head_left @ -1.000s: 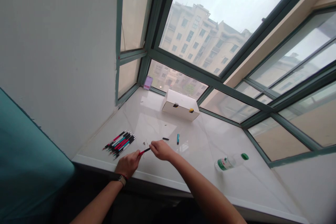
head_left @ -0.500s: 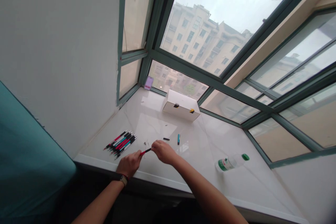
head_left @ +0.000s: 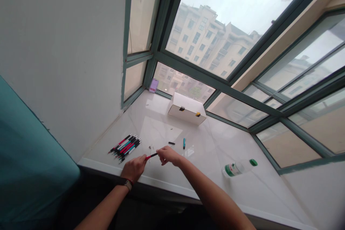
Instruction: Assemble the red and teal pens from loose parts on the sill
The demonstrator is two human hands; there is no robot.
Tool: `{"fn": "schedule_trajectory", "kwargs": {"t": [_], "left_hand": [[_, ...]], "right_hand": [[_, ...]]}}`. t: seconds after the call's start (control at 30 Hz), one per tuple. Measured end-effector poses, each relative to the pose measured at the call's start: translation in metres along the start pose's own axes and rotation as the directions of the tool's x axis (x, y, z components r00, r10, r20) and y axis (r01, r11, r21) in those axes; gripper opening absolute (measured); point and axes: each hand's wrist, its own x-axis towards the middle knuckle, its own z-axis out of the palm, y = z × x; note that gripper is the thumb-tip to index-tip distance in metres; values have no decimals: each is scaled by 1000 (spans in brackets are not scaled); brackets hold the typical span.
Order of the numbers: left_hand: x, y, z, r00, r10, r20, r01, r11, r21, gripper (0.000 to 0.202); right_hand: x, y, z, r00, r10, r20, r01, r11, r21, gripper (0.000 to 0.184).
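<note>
Over glossy sill point(head_left: 205, 154), slim red-black pen point(head_left: 151, 156), both hands

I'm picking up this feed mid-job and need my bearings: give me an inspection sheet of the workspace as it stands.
Surface: white sill, glossy and reflective.
Job's things: red-and-black pen held above the sill; pile of pens to its left; black piece and blue piece lying apart beyond the hands.
Clutter: white box by the window; plastic bottle on its side, green cap on.
Hands: left hand grips the pen's red end; right hand pinches its black end.
Cables: nothing seen.
Surroundings: green window frame, buildings outside, white wall, teal fabric at left.
</note>
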Motion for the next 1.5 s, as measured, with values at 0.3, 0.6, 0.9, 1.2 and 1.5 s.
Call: {"fn": "schedule_trajectory", "kwargs": {"t": [0.3, 0.6, 0.9, 1.2, 1.5], "left_hand": [[0, 0, 1, 998, -57, 8, 57, 998, -15, 34], [0, -1, 2, 1000, -29, 9, 29, 997, -66, 31], [0, 1, -2, 999, -38, 4, 38, 999, -24, 32], [0, 1, -2, 998, -69, -2, 69, 995, -70, 32], [1, 3, -5, 998, -69, 6, 69, 996, -59, 34]], "right_hand": [[-17, -5, -9, 863, -500, -69, 339, 676, -655, 14], [-5, -4, -2, 995, -89, -40, 79, 977, -200, 34], [-15, -6, -6, 890, -453, -53, 305, 678, -668, 26], [-13, -6, -8, 869, -494, 21, 342, 569, -748, 21], [-6, 0, -8, 956, -284, -72, 215, 846, -489, 30]]}}
